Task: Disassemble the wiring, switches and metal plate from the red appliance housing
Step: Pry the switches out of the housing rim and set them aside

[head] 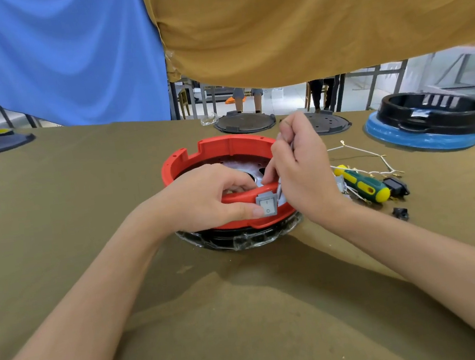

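One red housing (226,148) sits mid-table on a black base (241,237), a round open shell with a notched rim and one grey rocker switch (267,207) in its near wall. Two hands work it: the left hand (205,196) grips the near rim, thumb against the switch; the right hand (300,166) pinches something thin and pale (wiring, perhaps). One green-and-yellow screwdriver (363,187) lies beside loose white wires (357,152). Two dark round lids (243,123) rest beyond.
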Demonstrator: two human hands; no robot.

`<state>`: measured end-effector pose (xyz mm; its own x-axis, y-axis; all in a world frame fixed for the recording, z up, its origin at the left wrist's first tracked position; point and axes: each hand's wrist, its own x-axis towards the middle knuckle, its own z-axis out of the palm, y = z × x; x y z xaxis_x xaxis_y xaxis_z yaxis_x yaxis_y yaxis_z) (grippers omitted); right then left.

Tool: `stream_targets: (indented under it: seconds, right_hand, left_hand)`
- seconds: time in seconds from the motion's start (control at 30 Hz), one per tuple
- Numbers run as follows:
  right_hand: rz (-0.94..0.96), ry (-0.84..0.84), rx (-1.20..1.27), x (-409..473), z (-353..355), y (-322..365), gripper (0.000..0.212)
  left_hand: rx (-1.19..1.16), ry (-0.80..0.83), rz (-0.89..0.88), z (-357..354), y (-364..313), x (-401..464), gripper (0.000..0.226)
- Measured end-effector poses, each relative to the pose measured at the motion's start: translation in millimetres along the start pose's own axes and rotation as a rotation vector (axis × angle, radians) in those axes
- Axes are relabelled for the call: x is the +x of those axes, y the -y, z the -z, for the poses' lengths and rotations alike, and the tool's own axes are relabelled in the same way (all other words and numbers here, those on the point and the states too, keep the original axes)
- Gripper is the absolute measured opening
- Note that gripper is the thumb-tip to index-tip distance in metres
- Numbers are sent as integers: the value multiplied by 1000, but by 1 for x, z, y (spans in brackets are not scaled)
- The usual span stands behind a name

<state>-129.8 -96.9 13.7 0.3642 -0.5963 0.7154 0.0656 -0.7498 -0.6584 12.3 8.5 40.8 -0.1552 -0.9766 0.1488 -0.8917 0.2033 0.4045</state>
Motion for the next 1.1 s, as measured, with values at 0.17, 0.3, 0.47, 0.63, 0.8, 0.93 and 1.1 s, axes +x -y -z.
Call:
stream_targets:
  seconds: [0.17,0.3,0.47,0.63,0.8,0.93,1.1]
  right_hand:
    - [-58,46,-32,6,1,1,23]
    - [-80,107,-100,11,0,3,27]
    - [-60,74,-54,10,5,5,26]
    - [49,-8,73,12,7,18,26]
    - [249,50,44,9,-5,34,34]
    - [369,211,-153,8,-3,43,37]
    - [454,339,-287,12,3,41,27]
  left_hand:
    - [-1,-3,9,0,-1,0,31]
    - [9,1,11,0,0,0,33]
    - [-21,-16,1,0,-1,-1,34]
    - [-34,-6,-26,2,0,-3,24]
    - [-22,-40,-32,1,-2,-5,29]
    - [-19,-46,-24,1,2,-4,26]
    - [-20,-49,-9,0,1,-4,17]
